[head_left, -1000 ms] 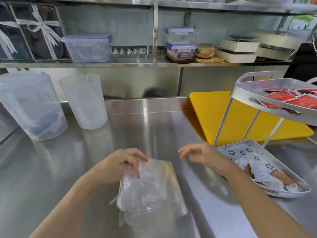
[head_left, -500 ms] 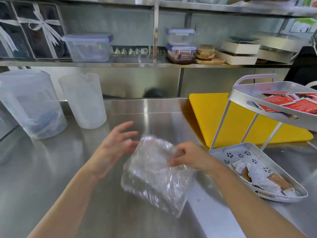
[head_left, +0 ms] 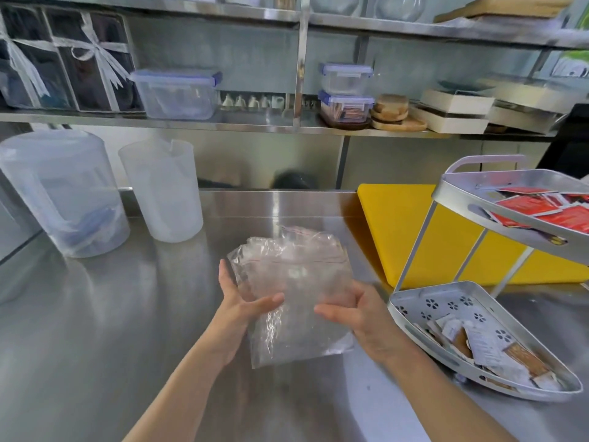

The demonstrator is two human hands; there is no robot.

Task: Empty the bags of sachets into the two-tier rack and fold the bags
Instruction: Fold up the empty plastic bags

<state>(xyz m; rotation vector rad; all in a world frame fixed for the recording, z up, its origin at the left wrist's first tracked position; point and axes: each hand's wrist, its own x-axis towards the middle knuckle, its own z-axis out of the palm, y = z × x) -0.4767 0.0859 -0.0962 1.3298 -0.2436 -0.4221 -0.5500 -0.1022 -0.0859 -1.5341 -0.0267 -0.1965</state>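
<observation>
Clear, crumpled zip bags point(head_left: 293, 275) with a thin red seal line are held up over the steel counter point(head_left: 111, 314). My left hand point(head_left: 240, 301) grips their left edge and my right hand point(head_left: 353, 309) grips their right edge, thumbs on the front. The bags look empty. To the right stands the grey two-tier rack point(head_left: 411, 311). Its upper tray point(head_left: 462, 199) holds red sachets point(head_left: 541, 208). White and brown sachets point(head_left: 478, 346) lie in its lower tray.
A yellow cutting board point(head_left: 401, 231) lies behind the rack. Two translucent jugs point(head_left: 63, 199) stand at the back left. Shelves above carry lidded plastic boxes point(head_left: 178, 94), wooden discs and white boxes.
The bags have gone from lying on the counter under my left hand to being lifted and held between both hands. The right hand came in from the right and took hold.
</observation>
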